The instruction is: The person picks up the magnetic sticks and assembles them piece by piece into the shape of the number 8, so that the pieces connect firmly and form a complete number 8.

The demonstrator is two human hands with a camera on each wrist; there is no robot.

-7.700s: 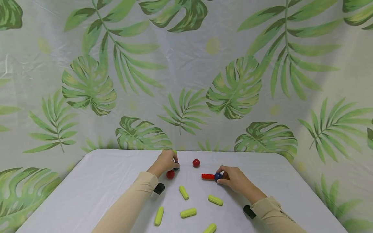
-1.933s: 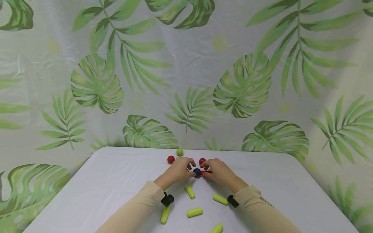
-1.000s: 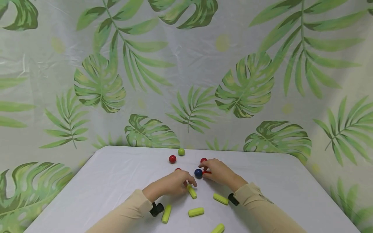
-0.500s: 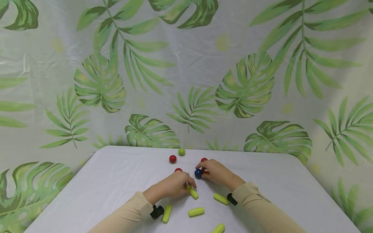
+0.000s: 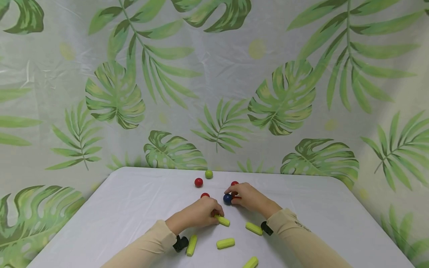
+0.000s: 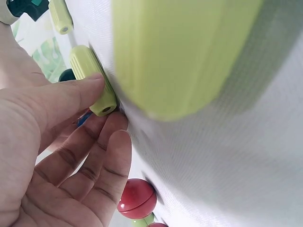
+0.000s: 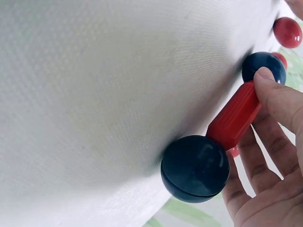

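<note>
My left hand (image 5: 201,213) pinches the near-upright end of a yellow-green ribbed rod (image 6: 84,61) between thumb and fingers; its end face with a small hole shows in the left wrist view. To the right, my right hand (image 5: 250,198) grips a red ribbed rod (image 7: 235,116) that has a dark blue ball (image 7: 195,168) on one end and a second blue ball (image 7: 263,62) on the other. The thumb lies where the red rod meets that second ball. In the head view the hand covers most of this piece, leaving one blue ball (image 5: 227,198) in sight.
Red balls (image 5: 199,182) lie behind the hands, one (image 5: 205,194) partly behind the left hand and another (image 5: 234,183) behind the right. A green ball (image 5: 209,174) sits at the table's back edge. Several yellow-green rods (image 5: 225,243) lie nearer on the white table (image 5: 134,208).
My left hand has left the balls, come nearer and taken hold of a yellow-green rod, turning it slightly. The red rod with blue ball has shifted left in my right hand.
</note>
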